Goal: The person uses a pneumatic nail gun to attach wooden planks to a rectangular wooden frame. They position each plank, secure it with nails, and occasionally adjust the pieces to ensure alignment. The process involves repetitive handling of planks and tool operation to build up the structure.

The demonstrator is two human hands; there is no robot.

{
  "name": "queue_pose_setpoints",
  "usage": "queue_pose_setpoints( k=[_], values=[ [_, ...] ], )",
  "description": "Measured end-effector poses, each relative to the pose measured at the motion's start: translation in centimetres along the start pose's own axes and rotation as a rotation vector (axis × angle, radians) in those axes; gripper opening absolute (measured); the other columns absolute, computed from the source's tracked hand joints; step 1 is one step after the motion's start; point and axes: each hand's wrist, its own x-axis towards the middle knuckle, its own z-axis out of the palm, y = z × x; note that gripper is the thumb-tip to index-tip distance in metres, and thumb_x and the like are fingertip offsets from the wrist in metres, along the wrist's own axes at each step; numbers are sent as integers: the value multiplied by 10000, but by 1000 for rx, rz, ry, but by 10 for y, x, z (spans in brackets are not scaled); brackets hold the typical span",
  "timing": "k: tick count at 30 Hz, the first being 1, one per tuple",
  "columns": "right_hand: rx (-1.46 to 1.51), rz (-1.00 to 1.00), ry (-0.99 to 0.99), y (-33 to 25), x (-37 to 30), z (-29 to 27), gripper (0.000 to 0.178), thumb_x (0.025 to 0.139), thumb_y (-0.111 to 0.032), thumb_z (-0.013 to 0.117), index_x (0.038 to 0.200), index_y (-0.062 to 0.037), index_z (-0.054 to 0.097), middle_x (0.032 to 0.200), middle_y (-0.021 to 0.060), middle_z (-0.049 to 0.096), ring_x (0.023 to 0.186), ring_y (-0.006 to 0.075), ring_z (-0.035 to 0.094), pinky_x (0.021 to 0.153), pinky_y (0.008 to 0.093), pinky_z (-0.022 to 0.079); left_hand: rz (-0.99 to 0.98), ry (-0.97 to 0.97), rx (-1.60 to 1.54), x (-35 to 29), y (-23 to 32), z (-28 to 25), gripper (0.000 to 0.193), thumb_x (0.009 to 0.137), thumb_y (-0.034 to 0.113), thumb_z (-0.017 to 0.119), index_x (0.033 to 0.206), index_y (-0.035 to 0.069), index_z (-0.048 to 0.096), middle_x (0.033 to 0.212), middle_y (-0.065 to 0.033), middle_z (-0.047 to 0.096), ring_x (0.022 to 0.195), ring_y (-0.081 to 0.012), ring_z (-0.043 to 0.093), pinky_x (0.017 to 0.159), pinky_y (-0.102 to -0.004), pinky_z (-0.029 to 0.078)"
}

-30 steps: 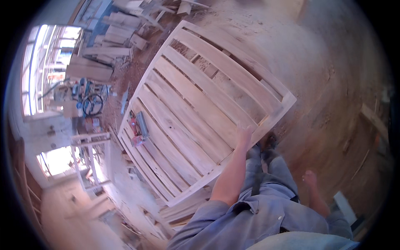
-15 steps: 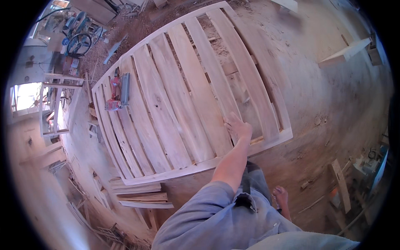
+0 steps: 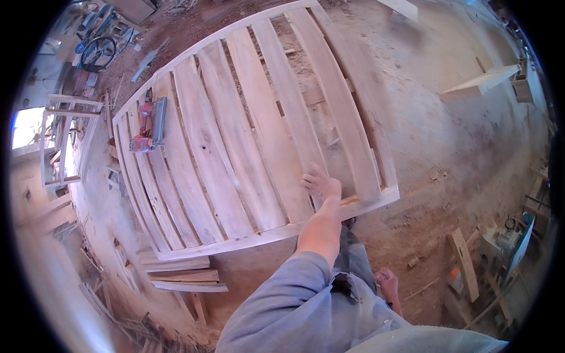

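Observation:
A large wooden frame (image 3: 203,251) with several pale slats across it lies before me. My left hand (image 3: 322,183) rests near the frame's near edge on one slat (image 3: 288,94), toward the right side, with its fingers spread over the wood. A wider gap opens just right of that slat. My right hand (image 3: 387,282) hangs low by my side, away from the frame. Its fingers are curled, and whether they hold anything is hidden. A red and grey nail gun (image 3: 149,126) lies on the slats at the left.
Stacked boards (image 3: 185,276) stand below the frame's near left corner. A small open wooden frame (image 3: 67,138) is farther left. A machine with a blue part (image 3: 506,244) and a loose plank (image 3: 463,265) are at the lower right. A thick timber (image 3: 479,82) lies at the far right.
The whole scene has shifted slightly left in view as my head turned. My left hand stays on the slat, and my right hand still hangs at my side.

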Motion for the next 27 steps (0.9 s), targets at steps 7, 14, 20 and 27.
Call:
queue_pose_setpoints(
  k=[7,14,20,27],
  values=[
    [-6,-13,36,56,-14,-29,395,816,-48,686,1198,48,654,1044,148,732,1015,211,705,887,316,551,64,28,-62,-22,5,-41,886,716,190,694,1510,110,310,1173,-284,424,1089,-427,438,959,-495,365],
    [-67,-198,14,83,2,-62,357,814,-75,698,1150,40,669,1019,161,740,979,249,716,860,342,557,19,-34,-500,-37,-46,-19,957,679,222,695,1543,91,304,1386,-406,403,1315,-540,412,1099,-559,372],
    [-436,-368,12,104,58,-119,371,813,-159,697,1113,59,682,1000,174,742,899,217,714,775,342,556,76,-286,-620,-120,-41,-113,1049,640,276,747,1548,22,287,1430,-340,474,1341,-427,481,1114,-470,403],
    [-524,-590,-203,-19,35,-79,422,827,-178,688,1185,44,665,1011,174,736,940,263,715,836,367,558,344,-145,-121,-66,-130,-78,978,738,376,710,1562,69,282,1532,-245,346,1392,-355,368,1144,-432,329]
  ],
)
